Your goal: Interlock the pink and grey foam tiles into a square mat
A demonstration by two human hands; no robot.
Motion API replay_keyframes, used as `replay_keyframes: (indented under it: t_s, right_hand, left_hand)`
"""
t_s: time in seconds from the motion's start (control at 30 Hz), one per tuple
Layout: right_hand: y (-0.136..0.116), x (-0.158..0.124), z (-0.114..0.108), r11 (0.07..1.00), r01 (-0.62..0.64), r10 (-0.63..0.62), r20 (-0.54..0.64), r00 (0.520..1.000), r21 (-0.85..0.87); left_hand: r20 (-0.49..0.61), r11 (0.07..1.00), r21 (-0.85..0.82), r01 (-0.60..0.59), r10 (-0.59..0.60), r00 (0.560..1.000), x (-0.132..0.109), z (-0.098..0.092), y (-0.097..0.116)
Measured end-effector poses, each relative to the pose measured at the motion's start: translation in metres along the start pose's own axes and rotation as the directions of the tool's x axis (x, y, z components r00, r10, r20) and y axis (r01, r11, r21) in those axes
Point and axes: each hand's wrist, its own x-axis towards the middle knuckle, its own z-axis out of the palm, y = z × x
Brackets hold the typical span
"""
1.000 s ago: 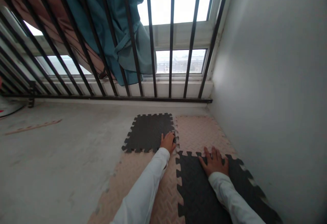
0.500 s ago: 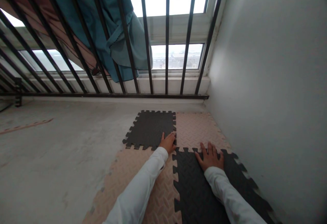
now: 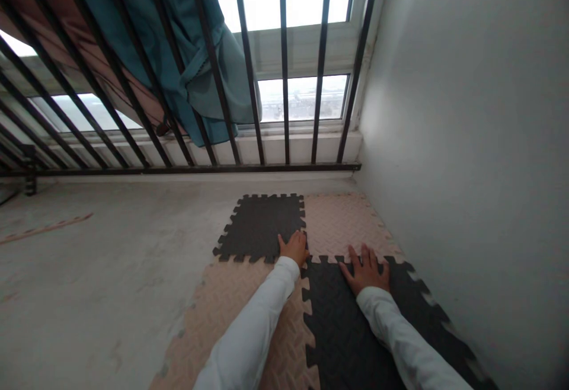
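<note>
My left hand (image 3: 294, 248) presses on the near right corner of a dark grey foam mat tile (image 3: 262, 224), its fingers stretched out. That tile lies along the far edge of a beige foam tile (image 3: 231, 301) and beside a second beige tile (image 3: 340, 221) on its right. Flat with spread fingers, my right hand (image 3: 367, 268) rests over the seam between the second beige tile and a nearer dark tile (image 3: 347, 325). Toothed puzzle edges run round the tiles. What lies under my left fingers is hidden.
A white wall (image 3: 466, 141) rises close on the right. Black metal railing (image 3: 267, 168) crosses in front of the windows, with a teal curtain (image 3: 208, 82) behind its bars. Pale concrete floor (image 3: 111, 271) stretches left, and a thin reddish strip (image 3: 48, 227) lies there.
My left hand has shifted slightly right and nearer along the dark tile's corner. My right hand stays in place. The view has tilted a little.
</note>
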Motion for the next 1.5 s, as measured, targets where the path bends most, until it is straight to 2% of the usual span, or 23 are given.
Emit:
replay_keyframes:
  t_s: [0.17, 0.33, 0.43, 0.6, 0.7, 0.87, 0.93, 1.0, 1.03, 1.07, 1.1, 1.13, 1.2, 1.23, 1.27, 1.33, 1.43, 1.5]
  right_hand:
    - [0.0, -0.001, -0.002, 1.0, 0.001, -0.002, 0.009, 1.0, 0.009]
    - [-0.001, -0.002, -0.003, 1.0, -0.01, 0.01, -0.002, 1.0, 0.028]
    - [-0.001, -0.001, -0.003, 0.999, -0.006, 0.005, 0.01, 1.0, 0.044]
    - [0.0, -0.001, -0.002, 0.999, 0.008, -0.009, 0.027, 1.0, 0.053]
    - [0.0, -0.001, -0.001, 0.999, 0.009, -0.01, 0.027, 1.0, 0.052]
    - [-0.001, -0.001, -0.002, 0.999, 0.003, -0.004, 0.022, 1.0, 0.041]
    - [-0.001, -0.001, -0.002, 0.999, 0.001, -0.002, 0.022, 1.0, 0.039]
    - [-0.001, 0.0, 0.0, 0.999, -0.001, 0.0, 0.017, 1.0, 0.046]
    - [0.0, 0.001, 0.001, 0.999, 0.001, -0.001, 0.011, 1.0, 0.051]
    - [0.0, 0.001, 0.002, 0.998, 0.002, -0.003, 0.006, 1.0, 0.057]
    - [0.001, 0.002, 0.004, 0.998, 0.004, -0.004, 0.003, 1.0, 0.063]
    - [0.001, 0.002, 0.005, 0.998, 0.005, -0.005, 0.001, 1.0, 0.068]
    - [0.002, 0.003, 0.006, 0.997, 0.006, -0.006, -0.001, 1.0, 0.074]
    - [0.003, 0.003, 0.006, 0.997, 0.01, -0.01, -0.002, 1.0, 0.077]
    - [0.003, 0.004, 0.006, 0.997, 0.016, -0.016, -0.004, 1.0, 0.08]
    - [0.003, 0.004, 0.006, 0.996, 0.03, -0.03, -0.009, 1.0, 0.082]
    - [0.003, 0.004, 0.006, 0.997, 0.022, -0.022, 0.002, 1.0, 0.071]
    - [0.003, 0.003, 0.006, 0.998, 0.013, -0.013, 0.008, 1.0, 0.066]
  left_hand:
    - [-0.015, 0.998, 0.017, 0.057, -0.057, 0.998, 0.007, 0.0, -0.003]
    - [0.027, 1.0, 0.013, -0.022, 0.021, 0.999, 0.001, 0.003, -0.011]
    - [0.023, 0.999, -0.003, -0.046, 0.046, 0.999, -0.005, 0.007, -0.016]
    - [0.016, 0.986, 0.054, -0.158, 0.158, 0.987, -0.01, 0.015, -0.023]
    - [0.036, 0.985, 0.089, -0.148, 0.145, 0.989, -0.009, 0.017, -0.019]
    - [0.028, 0.997, 0.041, -0.062, 0.061, 0.998, 0.0, 0.019, -0.004]
    - [0.058, 0.997, 0.019, -0.079, 0.077, 0.995, 0.003, 0.015, -0.006]
    - [0.083, 0.995, 0.005, -0.095, 0.094, 0.992, 0.0, 0.009, -0.02]
    - [0.067, 0.998, 0.017, -0.056, 0.055, 0.996, -0.004, 0.004, -0.031]
    - [0.025, 0.998, 0.046, 0.031, -0.032, 0.999, -0.009, 0.0, -0.045]
    - [-0.043, 0.982, 0.085, 0.168, -0.165, 0.985, -0.016, -0.003, -0.061]
    - [-0.125, 0.937, 0.12, 0.328, -0.314, 0.941, -0.023, -0.006, -0.076]
    - [-0.247, 0.798, 0.161, 0.581, -0.537, 0.807, -0.037, -0.008, -0.105]
    - [-0.265, 0.751, 0.174, 0.637, -0.587, 0.765, -0.043, -0.007, -0.117]
    - [-0.262, 0.73, 0.185, 0.658, -0.608, 0.749, -0.047, -0.006, -0.125]
    - [-0.225, 0.738, 0.2, 0.644, -0.605, 0.764, -0.051, -0.003, -0.135]
    - [-0.148, 0.768, 0.184, 0.613, -0.595, 0.79, -0.052, -0.003, -0.138]
    - [-0.103, 0.814, 0.18, 0.552, -0.543, 0.833, -0.056, -0.005, -0.139]
